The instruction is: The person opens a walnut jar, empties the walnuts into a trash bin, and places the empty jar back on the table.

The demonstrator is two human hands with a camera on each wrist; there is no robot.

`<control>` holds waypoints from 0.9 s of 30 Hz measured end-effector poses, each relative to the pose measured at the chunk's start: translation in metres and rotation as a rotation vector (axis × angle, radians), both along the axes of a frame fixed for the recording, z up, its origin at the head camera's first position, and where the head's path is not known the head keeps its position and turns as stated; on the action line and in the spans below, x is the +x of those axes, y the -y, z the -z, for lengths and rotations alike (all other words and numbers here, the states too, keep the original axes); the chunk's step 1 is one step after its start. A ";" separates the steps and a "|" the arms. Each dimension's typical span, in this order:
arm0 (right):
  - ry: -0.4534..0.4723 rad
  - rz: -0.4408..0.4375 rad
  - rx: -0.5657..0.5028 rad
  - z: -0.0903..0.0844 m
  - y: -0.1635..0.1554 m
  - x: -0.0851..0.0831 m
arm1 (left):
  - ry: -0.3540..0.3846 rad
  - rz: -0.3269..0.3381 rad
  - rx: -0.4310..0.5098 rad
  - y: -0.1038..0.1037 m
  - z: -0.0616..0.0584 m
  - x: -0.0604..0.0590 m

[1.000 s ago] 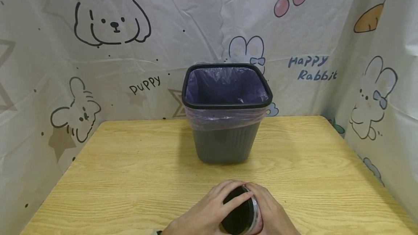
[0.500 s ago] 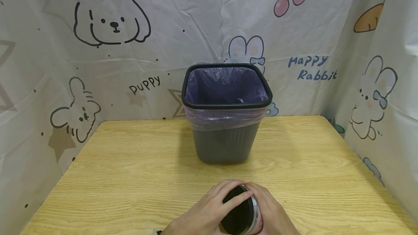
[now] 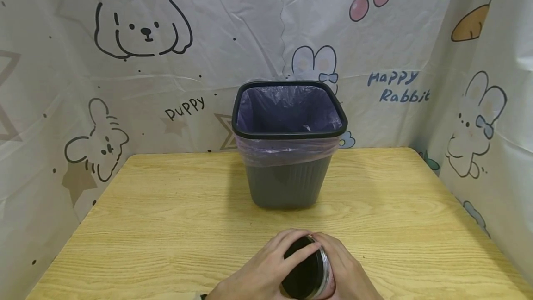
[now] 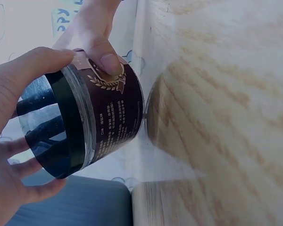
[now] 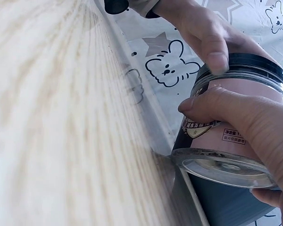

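Note:
Near the front of the table, both hands hold a clear jar (image 4: 115,117) with a black lid (image 3: 301,274) and a pink and dark brown label. My left hand (image 3: 262,265) is spread over the lid, its fingers and thumb curled round the rim. Round the jar's body my right hand (image 3: 347,267) grips, thumb lying across the label (image 5: 236,129) in the right wrist view. The jar leans, lower edge close over the wood and part of its base (image 5: 226,167) showing.
A dark grey trash bin (image 3: 287,182) lined with a thin purple bag (image 3: 287,152) stands at the back middle of the wooden table (image 3: 158,226). Behind and at both sides hangs a white printed curtain (image 3: 233,13) with cartoon animals.

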State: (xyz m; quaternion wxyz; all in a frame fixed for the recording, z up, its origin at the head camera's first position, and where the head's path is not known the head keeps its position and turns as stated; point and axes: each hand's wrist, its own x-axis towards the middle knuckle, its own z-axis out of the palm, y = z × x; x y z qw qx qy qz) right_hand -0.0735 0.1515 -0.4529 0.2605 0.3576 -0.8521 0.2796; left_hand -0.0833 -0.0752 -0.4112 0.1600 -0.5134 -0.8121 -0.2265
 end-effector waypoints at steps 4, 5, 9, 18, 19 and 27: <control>-0.002 0.003 0.006 0.000 0.000 0.000 | 0.008 0.022 -0.012 -0.001 0.001 -0.001; -0.004 0.003 0.008 0.000 0.000 0.000 | 0.016 0.028 -0.014 -0.002 0.001 -0.002; -0.016 0.000 0.008 0.000 0.000 0.000 | 0.061 0.040 -0.007 -0.002 0.001 -0.002; 0.008 0.001 0.004 0.001 0.000 0.001 | 0.053 0.025 -0.008 -0.001 0.002 -0.001; 0.007 0.000 0.005 0.001 0.000 0.000 | 0.046 0.030 -0.010 -0.001 0.002 -0.001; -0.013 0.003 0.007 0.000 0.000 0.000 | 0.110 0.020 -0.003 -0.001 0.003 -0.001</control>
